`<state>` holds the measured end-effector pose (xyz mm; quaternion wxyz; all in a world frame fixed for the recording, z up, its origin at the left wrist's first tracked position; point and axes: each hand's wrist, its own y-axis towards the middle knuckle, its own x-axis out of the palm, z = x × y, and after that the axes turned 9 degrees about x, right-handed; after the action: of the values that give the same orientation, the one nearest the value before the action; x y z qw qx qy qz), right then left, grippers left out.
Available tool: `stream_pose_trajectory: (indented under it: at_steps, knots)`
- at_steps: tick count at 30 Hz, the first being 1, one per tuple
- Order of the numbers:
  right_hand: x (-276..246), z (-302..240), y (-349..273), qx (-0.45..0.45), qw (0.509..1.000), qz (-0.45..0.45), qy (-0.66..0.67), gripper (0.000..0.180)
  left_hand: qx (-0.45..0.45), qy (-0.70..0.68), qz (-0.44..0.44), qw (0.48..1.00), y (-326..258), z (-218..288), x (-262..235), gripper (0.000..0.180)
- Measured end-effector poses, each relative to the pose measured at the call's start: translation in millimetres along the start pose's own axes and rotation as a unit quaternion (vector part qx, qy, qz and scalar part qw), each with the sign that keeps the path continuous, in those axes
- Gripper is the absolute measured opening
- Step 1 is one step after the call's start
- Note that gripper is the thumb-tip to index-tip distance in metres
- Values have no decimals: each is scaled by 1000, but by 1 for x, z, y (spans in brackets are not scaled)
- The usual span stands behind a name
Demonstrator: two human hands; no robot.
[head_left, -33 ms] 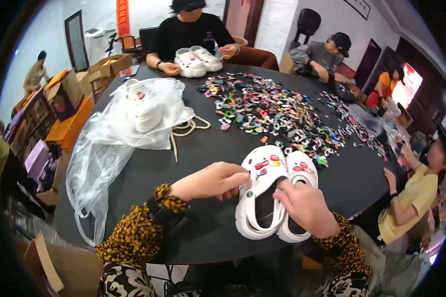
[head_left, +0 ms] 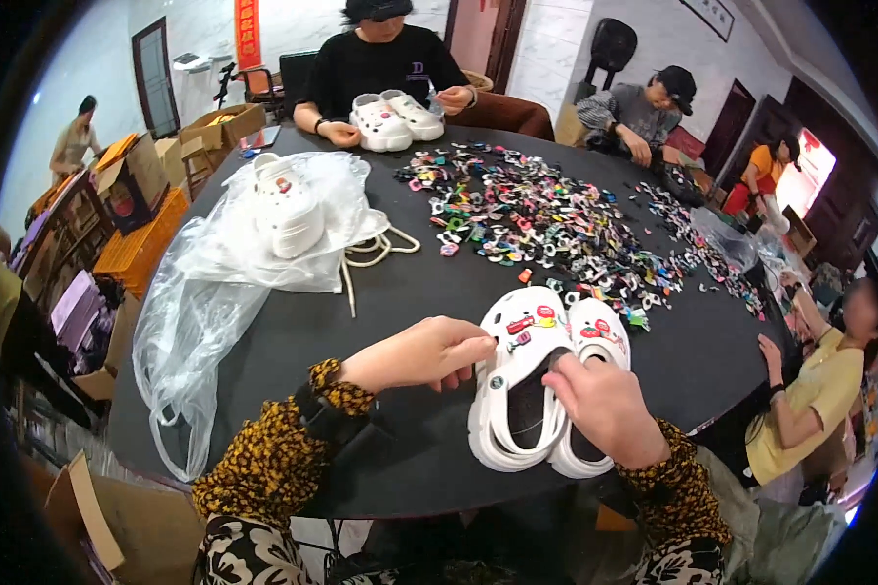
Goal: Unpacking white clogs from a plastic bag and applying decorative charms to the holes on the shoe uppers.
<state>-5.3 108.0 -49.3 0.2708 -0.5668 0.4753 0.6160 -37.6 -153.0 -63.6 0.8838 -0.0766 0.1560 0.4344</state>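
Observation:
A pair of white clogs [head_left: 522, 322] with red and other coloured charms on the toes stands side by side on the black table [head_left: 312, 429]. My right hand [head_left: 600, 405] grips the clogs at the inner edges of their foot openings, some of its fingertips hidden inside. My left hand [head_left: 419, 356] is at the left clog's outer side, its thumb tip against the upper. Its fingers are bent together under the thumb, and whatever they may pinch cannot be made out. Beyond the toes spreads a large heap of small coloured shoe charms [head_left: 546, 219].
On the left, a white clog [head_left: 288, 210] lies on a clear plastic bag [head_left: 200, 322], with a cream cord [head_left: 380, 244] beside it. Across the table a person handles white clogs [head_left: 390, 122]. Other people sit around the right side. Cardboard boxes [head_left: 127, 185] stand at the left.

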Motion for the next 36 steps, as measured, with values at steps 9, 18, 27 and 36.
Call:
stream_pose_trajectory:
  at_steps: [9,18,27,36]
  knots:
    - [-7,14,-2,8,996,71,59,18,-34,27,28,999,10,-16,-3,44]
    - [-33,83,-15,155,962,123,187,14,-39,66,107,991,10,-26,-20,38]
    - [-65,219,18,176,951,251,-29,24,-75,13,186,980,14,-42,-29,37]
    - [-30,331,10,274,937,172,-132,24,-74,-17,186,980,19,-51,-24,36]
